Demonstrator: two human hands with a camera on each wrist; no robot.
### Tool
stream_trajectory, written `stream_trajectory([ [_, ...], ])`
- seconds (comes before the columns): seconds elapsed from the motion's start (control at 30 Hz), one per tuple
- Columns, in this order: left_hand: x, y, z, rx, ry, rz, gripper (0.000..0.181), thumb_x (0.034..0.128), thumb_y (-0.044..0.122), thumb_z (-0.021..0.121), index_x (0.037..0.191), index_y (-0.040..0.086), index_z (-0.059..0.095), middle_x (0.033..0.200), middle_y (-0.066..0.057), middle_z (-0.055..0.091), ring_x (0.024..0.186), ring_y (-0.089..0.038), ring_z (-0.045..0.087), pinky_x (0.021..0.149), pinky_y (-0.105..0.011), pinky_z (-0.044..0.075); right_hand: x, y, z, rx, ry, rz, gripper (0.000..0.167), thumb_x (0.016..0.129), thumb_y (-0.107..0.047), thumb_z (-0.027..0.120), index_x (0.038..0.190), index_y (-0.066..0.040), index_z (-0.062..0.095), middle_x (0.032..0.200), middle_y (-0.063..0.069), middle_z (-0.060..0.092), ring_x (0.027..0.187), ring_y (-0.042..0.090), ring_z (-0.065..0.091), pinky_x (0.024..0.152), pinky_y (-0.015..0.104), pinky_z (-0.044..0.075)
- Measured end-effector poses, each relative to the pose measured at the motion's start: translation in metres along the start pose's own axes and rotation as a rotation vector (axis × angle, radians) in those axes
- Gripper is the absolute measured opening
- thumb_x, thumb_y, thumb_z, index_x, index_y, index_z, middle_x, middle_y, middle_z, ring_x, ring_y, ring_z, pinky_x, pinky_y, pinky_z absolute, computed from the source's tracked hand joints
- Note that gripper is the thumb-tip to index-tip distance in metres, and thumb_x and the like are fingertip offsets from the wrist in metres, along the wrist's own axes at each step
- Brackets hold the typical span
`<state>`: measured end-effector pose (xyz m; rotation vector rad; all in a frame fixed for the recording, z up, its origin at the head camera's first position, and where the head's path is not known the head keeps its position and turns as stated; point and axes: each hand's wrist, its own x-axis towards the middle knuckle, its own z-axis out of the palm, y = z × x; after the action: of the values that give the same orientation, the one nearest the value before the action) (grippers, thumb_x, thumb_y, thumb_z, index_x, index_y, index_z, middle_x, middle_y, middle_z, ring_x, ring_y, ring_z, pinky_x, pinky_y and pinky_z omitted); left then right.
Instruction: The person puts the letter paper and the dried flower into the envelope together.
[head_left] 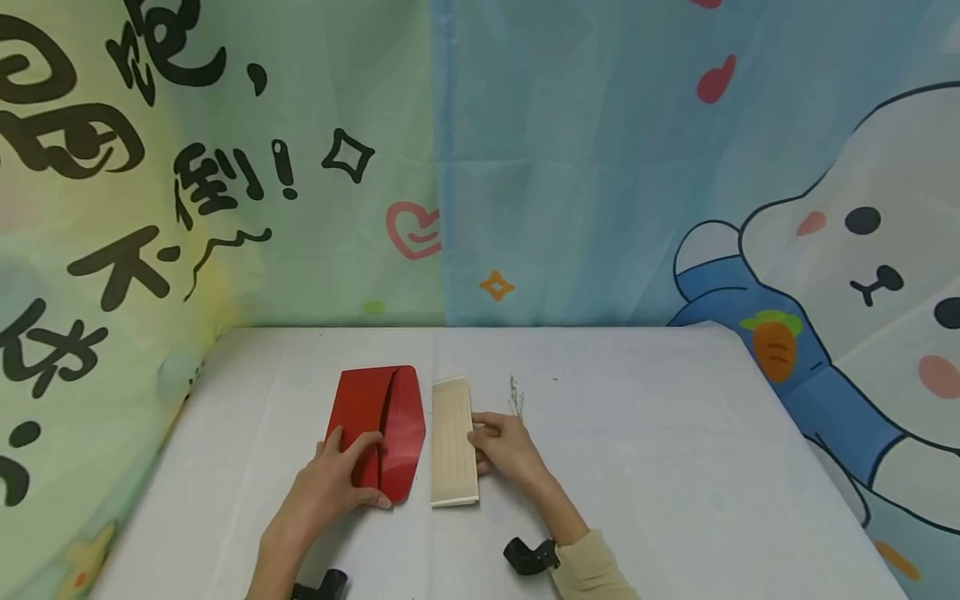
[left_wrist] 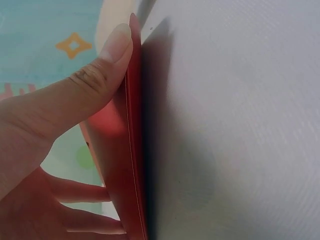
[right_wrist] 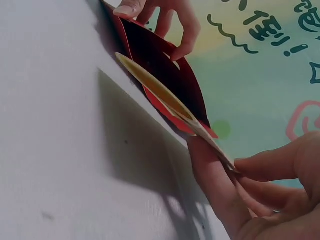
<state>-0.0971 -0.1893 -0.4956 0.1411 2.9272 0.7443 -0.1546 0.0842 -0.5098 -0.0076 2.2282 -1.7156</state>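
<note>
A red envelope (head_left: 360, 400) with its flap folded out to the right is held by the left hand (head_left: 326, 487), thumb at its lower edge and fingers on its front. In the left wrist view the thumb of the left hand (left_wrist: 65, 110) presses the edge of the red envelope (left_wrist: 117, 160). Just right of it, the right hand (head_left: 513, 454) pinches the right edge of a folded cream paper piece (head_left: 452, 442). The right wrist view shows the envelope's mouth (right_wrist: 160, 60) gaping beside the cream paper (right_wrist: 160, 90), whose edge the right hand (right_wrist: 265, 190) pinches.
Thin dry sprigs (head_left: 516, 396) lie on the white-covered table (head_left: 637, 433) behind the right hand. Black devices (head_left: 528, 557) are worn at both wrists. A printed cloth (head_left: 570, 167) hangs behind the table.
</note>
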Motion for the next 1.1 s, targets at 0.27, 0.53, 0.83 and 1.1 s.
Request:
stream_trajectory([
  [0.27,0.001,0.000,0.000,0.006,0.001,-0.027,0.082,0.0644,0.043,0.097,0.136,0.027,0.059,0.143,-0.032,0.046,0.124,-0.060,0.052,0.084,-0.067,0.054,0.008,-0.004,0.014,0.095,-0.064,-0.038,0.044,0.099,-0.006,0.061,0.140,0.009,0.054,0.105,0.021,0.074,0.072,0.016,0.073,0.065,0.038,0.063],
  [0.53,0.005,0.001,0.003,0.005,-0.001,-0.038,0.081,0.0643,0.043,0.097,0.134,0.028,0.059,0.145,-0.034,0.045,0.124,-0.061,0.052,0.088,-0.069,0.053,0.020,-0.010,0.026,0.130,-0.077,-0.029,0.041,0.099,-0.005,0.061,0.138,0.008,0.057,0.106,0.022,0.075,0.074,0.016,0.073,0.065,0.034,0.063],
  [0.83,0.007,0.003,0.003,0.017,0.003,-0.033,0.080,0.0627,0.044,0.097,0.132,0.029,0.059,0.145,-0.036,0.045,0.123,-0.064,0.051,0.087,-0.068,0.053,0.032,-0.012,0.038,0.156,-0.079,-0.016,0.040,0.100,-0.004,0.060,0.137,0.009,0.057,0.106,0.022,0.075,0.074,0.017,0.074,0.066,0.034,0.063],
  [1.1,0.006,0.001,0.001,0.019,0.002,-0.029,0.079,0.0624,0.044,0.097,0.131,0.030,0.059,0.143,-0.032,0.046,0.122,-0.058,0.054,0.085,-0.066,0.054,0.041,-0.013,0.058,0.173,-0.097,-0.025,0.039,0.096,-0.001,0.062,0.133,0.010,0.058,0.102,0.021,0.075,0.073,0.019,0.075,0.066,0.036,0.063],
])
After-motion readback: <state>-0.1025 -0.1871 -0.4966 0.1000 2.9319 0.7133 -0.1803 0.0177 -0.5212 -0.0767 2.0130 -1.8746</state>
